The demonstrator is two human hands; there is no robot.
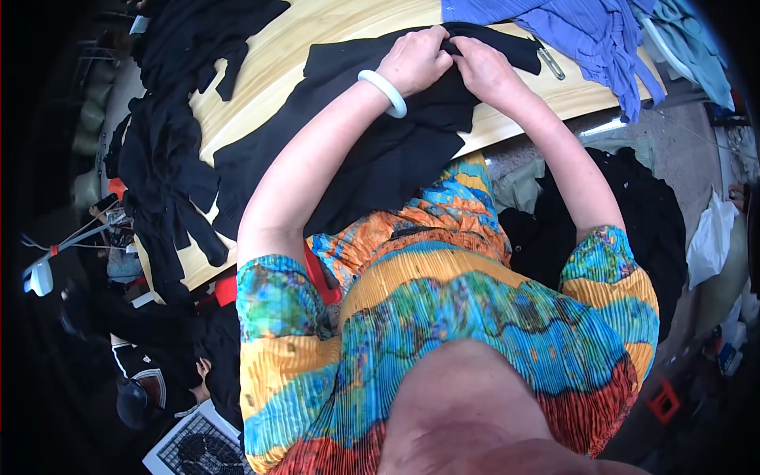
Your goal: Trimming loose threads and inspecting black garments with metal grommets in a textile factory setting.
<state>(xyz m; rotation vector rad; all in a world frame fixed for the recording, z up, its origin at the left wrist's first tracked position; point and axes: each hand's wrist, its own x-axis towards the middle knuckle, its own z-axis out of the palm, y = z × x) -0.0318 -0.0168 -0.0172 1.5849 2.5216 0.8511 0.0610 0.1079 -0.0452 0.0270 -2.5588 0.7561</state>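
Note:
A black garment [396,162] is spread over the light wooden table [277,47] and hangs over its near edge toward my lap. At its far part, my left hand [417,61] is closed with the fingers pinching the black cloth. Close beside it, my right hand [484,73] pinches the same cloth, the two hands' fingertips nearly touching. Whether something small is between the fingertips is hidden. A pale bangle [383,93] circles my left wrist. Just right of my right hand lie small thread snips [552,63], on the bare wood beside the garment's end.
More black garments [162,142] lie along the table's left side. A violet-blue garment [554,32] covers the far right corner, near a teal cloth [689,47]. Dark cloth [625,206] is heaped below the table at right, by a white bag [712,237]. A lamp [39,277] stands left.

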